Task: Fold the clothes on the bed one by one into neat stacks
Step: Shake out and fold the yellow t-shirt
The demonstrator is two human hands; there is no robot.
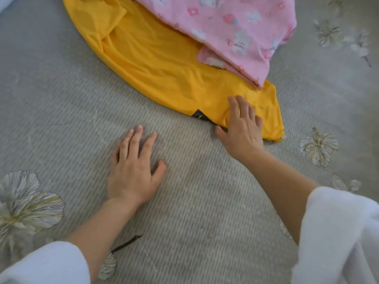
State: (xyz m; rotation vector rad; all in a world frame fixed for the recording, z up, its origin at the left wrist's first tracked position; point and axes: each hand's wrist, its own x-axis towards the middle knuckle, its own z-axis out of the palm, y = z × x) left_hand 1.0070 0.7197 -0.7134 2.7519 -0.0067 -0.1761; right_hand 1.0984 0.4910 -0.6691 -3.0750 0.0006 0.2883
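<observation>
Progress: early. No folded stack is in view, so judge both pieces as still to be folded.

Two garments lie on the grey striped quilted bed (61, 109):
- one thin yellow jersey garment (164, 64), spread loose and wrinkled
- one pink printed cotton garment (235, 27), lying over its far right part

Your right hand (242, 128) rests flat on the yellow garment's near right corner, just beside a small black label (200, 115). Grip: fingers spread, nothing pinched.

Your left hand (133, 171) lies flat on the bed, near-left of the yellow garment, fingers spread — clear of both garments.

Count: two garments, two hands, one label.
</observation>
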